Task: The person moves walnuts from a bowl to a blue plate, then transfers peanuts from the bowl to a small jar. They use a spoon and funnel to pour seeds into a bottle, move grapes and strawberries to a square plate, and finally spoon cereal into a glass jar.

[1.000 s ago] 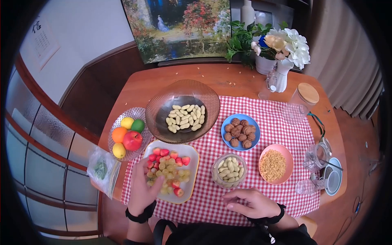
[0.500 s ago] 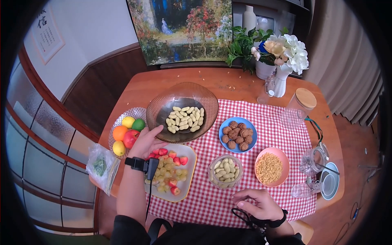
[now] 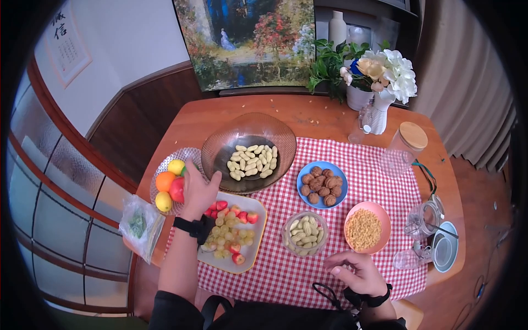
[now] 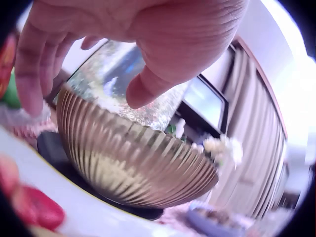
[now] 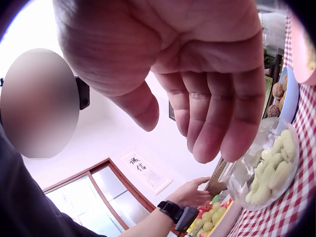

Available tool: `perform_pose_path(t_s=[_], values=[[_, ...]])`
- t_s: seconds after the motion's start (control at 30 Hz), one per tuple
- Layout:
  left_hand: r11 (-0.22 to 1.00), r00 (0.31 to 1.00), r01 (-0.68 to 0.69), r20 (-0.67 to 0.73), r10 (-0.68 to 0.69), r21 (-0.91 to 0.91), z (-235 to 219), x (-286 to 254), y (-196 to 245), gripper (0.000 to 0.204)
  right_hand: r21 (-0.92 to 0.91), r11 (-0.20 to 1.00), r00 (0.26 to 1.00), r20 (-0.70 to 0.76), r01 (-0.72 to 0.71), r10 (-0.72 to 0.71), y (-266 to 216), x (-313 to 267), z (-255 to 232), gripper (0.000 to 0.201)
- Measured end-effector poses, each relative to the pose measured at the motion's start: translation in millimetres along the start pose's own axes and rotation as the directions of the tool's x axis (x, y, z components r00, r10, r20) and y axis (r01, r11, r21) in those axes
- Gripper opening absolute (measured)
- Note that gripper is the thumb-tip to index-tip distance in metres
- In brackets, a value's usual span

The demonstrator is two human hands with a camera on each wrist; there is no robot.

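Note:
My left hand (image 3: 198,190), thumb held apart from the fingers, hovers by the right side of the clear fruit bowl (image 3: 156,175). In the head view it overlaps a red fruit (image 3: 176,190), and the left wrist view shows nothing in its grasp. Just beyond it stands a ribbed brown bowl (image 3: 220,132) of peanuts (image 3: 252,161). Below the wrist lies a white tray (image 3: 256,239) with green grapes (image 3: 223,234) and small red fruits (image 3: 252,217). Over the cloth's front part, my right hand (image 3: 360,273) hangs loosely bent, holding nothing, near a small glass bowl (image 3: 286,242) of peanuts.
A blue plate (image 3: 302,195) of walnuts and a pink bowl (image 3: 384,220) of yellowish bits stand right of the middle. Several glass jars (image 3: 421,217) line the right side. A plastic bag (image 3: 137,220) lies at the left edge, and a flower vase (image 3: 378,118) stands behind.
My left hand has moved away from me, from over the fruit tray toward the gap between the fruit bowl and the brown bowl. My right hand has shifted slightly right.

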State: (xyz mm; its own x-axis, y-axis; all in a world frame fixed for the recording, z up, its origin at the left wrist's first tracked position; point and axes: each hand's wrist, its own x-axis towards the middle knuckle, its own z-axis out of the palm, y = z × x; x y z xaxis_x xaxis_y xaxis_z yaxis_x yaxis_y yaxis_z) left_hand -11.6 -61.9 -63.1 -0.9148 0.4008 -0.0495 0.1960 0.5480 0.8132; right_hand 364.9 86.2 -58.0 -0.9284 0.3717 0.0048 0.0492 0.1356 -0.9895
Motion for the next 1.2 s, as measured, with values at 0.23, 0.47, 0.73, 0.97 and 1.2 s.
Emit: perform_pose_path(t_s=[0.23, 0.47, 0.73, 0.97, 1.2], values=[[0.799, 0.793, -0.509, 0.537, 0.289, 0.321, 4, 12, 79, 0.087, 0.267, 0.964, 0.984, -0.177, 0.012, 0.036, 14, 12, -24, 0.017], [0.681, 0.578, -0.591, 0.816, -0.017, 0.433, 54, 59, 91, 0.11, 0.41, 0.912, 0.995, -0.097, 0.008, 0.035, 35, 10, -33, 0.024], [0.744, 0.496, -0.38, 0.8, -0.338, 0.55, 68, 59, 107, 0.104, 0.304, 0.949, 0.995, -0.075, 0.088, -0.068, 40, 10, -38, 0.022], [0.778, 0.456, -0.299, 0.799, -0.393, 0.553, 71, 44, 115, 0.101, 0.337, 0.938, 0.997, -0.057, 0.075, -0.059, 43, 9, -37, 0.025], [0.759, 0.439, -0.484, 0.871, -0.221, 0.436, 89, 45, 105, 0.1, 0.319, 0.947, 0.998, -0.062, 0.04, -0.022, 44, 7, -36, 0.025]])
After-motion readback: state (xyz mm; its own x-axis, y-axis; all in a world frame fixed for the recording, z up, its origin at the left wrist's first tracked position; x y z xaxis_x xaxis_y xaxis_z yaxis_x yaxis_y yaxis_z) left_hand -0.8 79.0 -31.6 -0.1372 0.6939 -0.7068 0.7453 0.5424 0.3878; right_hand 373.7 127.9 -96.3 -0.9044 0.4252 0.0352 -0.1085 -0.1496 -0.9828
